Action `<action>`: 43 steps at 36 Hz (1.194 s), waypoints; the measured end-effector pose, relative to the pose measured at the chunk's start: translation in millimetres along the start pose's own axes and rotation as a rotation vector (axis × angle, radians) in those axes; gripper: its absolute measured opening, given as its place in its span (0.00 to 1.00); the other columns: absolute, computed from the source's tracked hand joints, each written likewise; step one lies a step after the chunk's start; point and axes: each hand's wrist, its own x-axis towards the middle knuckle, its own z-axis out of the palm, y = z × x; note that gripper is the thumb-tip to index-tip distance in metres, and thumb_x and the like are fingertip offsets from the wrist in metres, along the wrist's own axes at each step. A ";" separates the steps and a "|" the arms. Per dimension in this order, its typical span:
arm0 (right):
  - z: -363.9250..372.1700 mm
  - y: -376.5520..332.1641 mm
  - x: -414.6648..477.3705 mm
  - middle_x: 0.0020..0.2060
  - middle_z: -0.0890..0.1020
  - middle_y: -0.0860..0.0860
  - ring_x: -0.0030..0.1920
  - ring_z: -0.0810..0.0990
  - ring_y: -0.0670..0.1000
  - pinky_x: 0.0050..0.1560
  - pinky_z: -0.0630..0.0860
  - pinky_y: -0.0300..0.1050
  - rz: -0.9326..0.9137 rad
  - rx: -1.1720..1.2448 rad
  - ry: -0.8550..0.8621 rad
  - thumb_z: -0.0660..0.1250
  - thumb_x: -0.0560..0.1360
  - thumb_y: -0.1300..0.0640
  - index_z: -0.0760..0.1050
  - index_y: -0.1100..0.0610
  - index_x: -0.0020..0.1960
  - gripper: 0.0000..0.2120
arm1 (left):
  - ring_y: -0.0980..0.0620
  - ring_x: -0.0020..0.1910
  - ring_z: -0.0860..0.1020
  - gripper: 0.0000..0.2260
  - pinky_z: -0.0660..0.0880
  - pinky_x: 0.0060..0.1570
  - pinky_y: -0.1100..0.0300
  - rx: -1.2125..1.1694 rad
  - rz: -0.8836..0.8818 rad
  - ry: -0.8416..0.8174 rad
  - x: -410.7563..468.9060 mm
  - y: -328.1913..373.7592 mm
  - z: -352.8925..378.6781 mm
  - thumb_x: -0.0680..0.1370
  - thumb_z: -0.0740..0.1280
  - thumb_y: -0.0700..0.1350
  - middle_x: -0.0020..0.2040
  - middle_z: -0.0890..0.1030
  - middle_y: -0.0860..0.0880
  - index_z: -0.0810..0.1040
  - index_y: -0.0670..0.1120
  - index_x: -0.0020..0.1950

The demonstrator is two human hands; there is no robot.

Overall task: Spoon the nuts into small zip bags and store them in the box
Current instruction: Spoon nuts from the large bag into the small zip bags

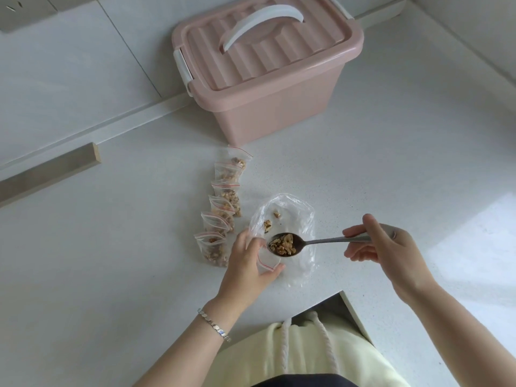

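At the left, a row of filled zip bags (223,202) runs along the white worktop (111,261), about six of them, each holding walnut pieces; whether their seals are pressed closed cannot be told. Just right of the row's near end, the left hand (248,263) curls its fingers and thumb round an empty zip bag (266,259) with a red stripe at its mouth, holding it just above or on the worktop. A bracelet (215,325) sits on that wrist. The metal spoon (307,243) hovers with its bowl at the bag's mouth, heaped with walnut pieces (282,244). Beneath lies a large clear plastic bag (290,216) with only a few nuts left in it. Further back stands the pink storage box (268,88), lid on, white handle folded flat and the side latch down. At the right, the right hand (382,247) pinches the spoon's handle between thumb and curled fingers.

The likely slip is at the pour; the spoon's bowl looks nearly as wide as the bag's mouth, so a quick tilt could send pieces over the rim onto the worktop. The thin film may also fold shut under one hand; a swinging spoon handle or arm could topple the filled row.

No brand, label or writing can be read anywhere.
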 end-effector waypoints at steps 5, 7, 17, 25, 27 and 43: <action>16.8 -15.2 -5.4 0.28 0.83 0.53 0.29 0.79 0.48 0.33 0.74 0.34 -0.099 -0.230 -0.061 0.55 0.79 0.52 0.80 0.58 0.40 0.19 | 0.49 0.57 0.68 0.20 0.72 0.55 0.56 -0.010 0.005 -0.004 1.2 2.3 -0.5 0.68 0.75 0.48 0.57 0.67 0.46 0.73 0.42 0.54; 26.1 -16.3 -9.7 0.28 0.83 0.49 0.30 0.79 0.45 0.34 0.73 0.32 -0.151 -0.348 -0.084 0.56 0.79 0.51 0.80 0.54 0.39 0.17 | 0.48 0.59 0.68 0.20 0.72 0.56 0.55 -0.012 0.003 -0.023 0.9 1.5 0.9 0.68 0.74 0.50 0.58 0.66 0.46 0.72 0.43 0.54; 31.8 -3.8 -23.2 0.26 0.78 0.43 0.30 0.76 0.45 0.34 0.72 0.39 -0.603 -0.625 -0.009 0.53 0.75 0.40 0.80 0.49 0.37 0.22 | 0.53 0.59 0.67 0.19 0.65 0.56 0.71 -0.103 -0.068 -0.017 -2.7 -4.3 0.8 0.69 0.73 0.51 0.59 0.65 0.49 0.72 0.45 0.53; 25.3 26.2 -1.1 0.32 0.83 0.47 0.36 0.80 0.42 0.39 0.73 0.30 -0.248 -0.174 0.159 0.56 0.78 0.52 0.77 0.47 0.42 0.13 | 0.52 0.59 0.68 0.13 0.56 0.52 0.83 -0.201 -0.120 0.077 3.9 -7.4 -1.6 0.69 0.74 0.46 0.55 0.67 0.50 0.74 0.45 0.46; 32.2 38.3 6.1 0.35 0.83 0.47 0.37 0.80 0.41 0.39 0.73 0.30 -0.212 -0.147 0.143 0.56 0.79 0.55 0.77 0.46 0.42 0.13 | 0.52 0.59 0.69 0.12 0.57 0.51 0.84 -0.220 -0.132 0.082 8.3 -6.5 -1.2 0.69 0.74 0.45 0.54 0.67 0.50 0.74 0.43 0.46; 62.6 83.9 19.1 0.38 0.84 0.48 0.38 0.81 0.44 0.38 0.75 0.33 -0.021 -0.026 0.043 0.55 0.80 0.56 0.77 0.50 0.46 0.13 | 0.63 0.51 0.72 0.11 0.63 0.52 0.78 -0.444 -0.173 0.052 26.9 1.7 5.1 0.70 0.74 0.42 0.48 0.74 0.52 0.72 0.51 0.41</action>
